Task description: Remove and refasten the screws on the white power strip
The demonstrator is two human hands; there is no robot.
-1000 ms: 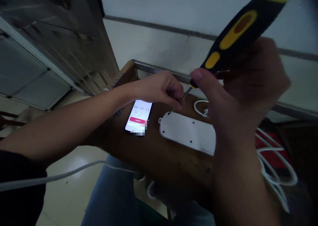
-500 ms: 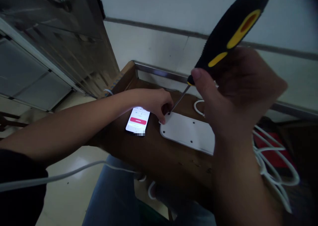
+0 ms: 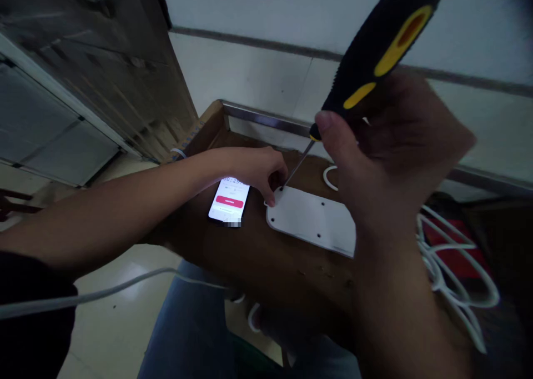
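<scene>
Right hand [image 3: 395, 140] pinches a screwdriver [image 3: 366, 56] at a power strip [image 3: 310, 220] hole; left hand's [image 3: 264, 173] grip too shadowed to tell

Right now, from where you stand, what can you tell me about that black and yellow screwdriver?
The screwdriver has a black, rubbery-looking handle with yellow inlays and a yellow end, and a thin metal shaft. It slants down from the right hand, which grips it, and its tip sits at a screw hole near a corner of a white power strip, beside the left hand's fingers.
</scene>
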